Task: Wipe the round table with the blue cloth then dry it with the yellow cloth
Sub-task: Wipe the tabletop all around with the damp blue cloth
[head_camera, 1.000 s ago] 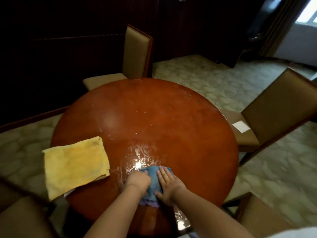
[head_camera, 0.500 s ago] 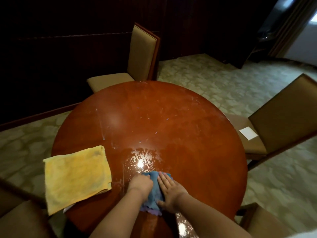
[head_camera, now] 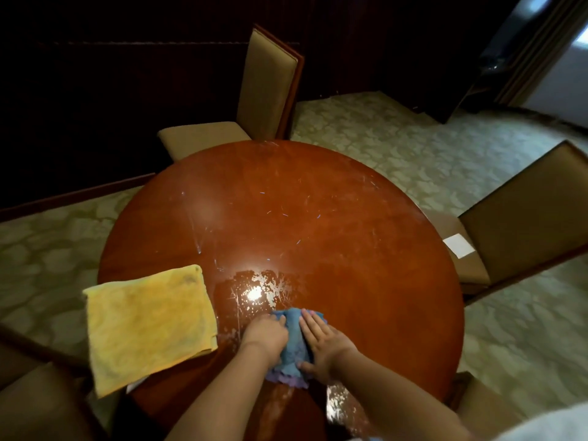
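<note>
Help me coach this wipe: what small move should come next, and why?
Probably push the blue cloth forward under both hands, left and right: the wet patch lies just ahead, most of the table looks unwiped, and the yellow cloth lies untouched.

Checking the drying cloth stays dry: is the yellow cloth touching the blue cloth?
Apart. The head view shows bare wet tabletop and the left hand between the yellow cloth and the blue cloth.

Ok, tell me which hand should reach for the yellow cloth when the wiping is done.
Left, probably. The yellow cloth lies at the table's left edge, just beside the left hand. The right hand sits flat on the blue cloth and would have to cross over the left arm.
</note>
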A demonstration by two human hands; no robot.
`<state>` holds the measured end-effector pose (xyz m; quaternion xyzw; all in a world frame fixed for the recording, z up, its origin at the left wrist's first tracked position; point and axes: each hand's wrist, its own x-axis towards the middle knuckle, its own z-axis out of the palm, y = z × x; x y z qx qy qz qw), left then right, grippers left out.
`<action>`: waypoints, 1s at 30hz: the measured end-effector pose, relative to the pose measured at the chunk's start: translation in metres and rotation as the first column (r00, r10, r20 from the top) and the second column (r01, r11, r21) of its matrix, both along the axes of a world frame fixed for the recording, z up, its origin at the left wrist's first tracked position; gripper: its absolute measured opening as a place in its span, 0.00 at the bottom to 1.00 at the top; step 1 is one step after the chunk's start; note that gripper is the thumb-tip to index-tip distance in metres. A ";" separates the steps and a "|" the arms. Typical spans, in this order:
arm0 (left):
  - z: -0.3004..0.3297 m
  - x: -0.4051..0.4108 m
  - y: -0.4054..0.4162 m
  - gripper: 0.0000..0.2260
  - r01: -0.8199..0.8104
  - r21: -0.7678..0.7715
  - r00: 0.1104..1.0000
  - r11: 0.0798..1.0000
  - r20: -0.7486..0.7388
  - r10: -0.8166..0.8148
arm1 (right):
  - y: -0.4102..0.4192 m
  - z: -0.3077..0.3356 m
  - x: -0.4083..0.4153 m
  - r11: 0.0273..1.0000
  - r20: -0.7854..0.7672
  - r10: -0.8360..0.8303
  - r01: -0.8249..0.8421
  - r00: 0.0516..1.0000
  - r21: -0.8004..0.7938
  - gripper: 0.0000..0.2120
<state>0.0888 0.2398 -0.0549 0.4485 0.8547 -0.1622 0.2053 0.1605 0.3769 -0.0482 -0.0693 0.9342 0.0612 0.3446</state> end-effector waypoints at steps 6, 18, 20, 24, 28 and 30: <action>0.005 -0.011 0.003 0.26 -0.060 0.048 0.998 0.997 0.017 0.059 | 0.006 -0.001 -0.018 0.998 0.008 0.057 -0.057 0.998 0.031 0.41; 0.003 -0.019 0.022 0.24 -0.211 0.050 0.977 0.976 -0.003 0.212 | 0.041 -0.010 -0.053 0.967 -0.045 0.252 -0.254 0.967 -0.032 0.43; 0.006 -0.021 0.031 0.23 -0.257 0.032 0.966 0.966 -0.020 0.258 | 0.052 -0.013 -0.063 0.950 -0.070 0.293 -0.299 0.953 -0.089 0.48; 0.008 -0.017 0.048 0.28 -0.461 -0.025 0.887 0.887 0.011 0.462 | 0.071 -0.019 -0.075 0.901 -0.110 0.392 -0.406 0.913 -0.151 0.48; 0.014 0.010 0.076 0.25 -0.612 -0.044 0.790 0.789 -0.016 0.612 | 0.099 -0.018 -0.072 0.869 -0.129 0.443 -0.461 0.887 -0.179 0.40; 0.017 0.026 0.098 0.25 -0.646 -0.027 0.764 0.763 -0.014 0.646 | 0.121 -0.017 -0.065 0.842 -0.138 0.492 -0.510 0.860 -0.178 0.40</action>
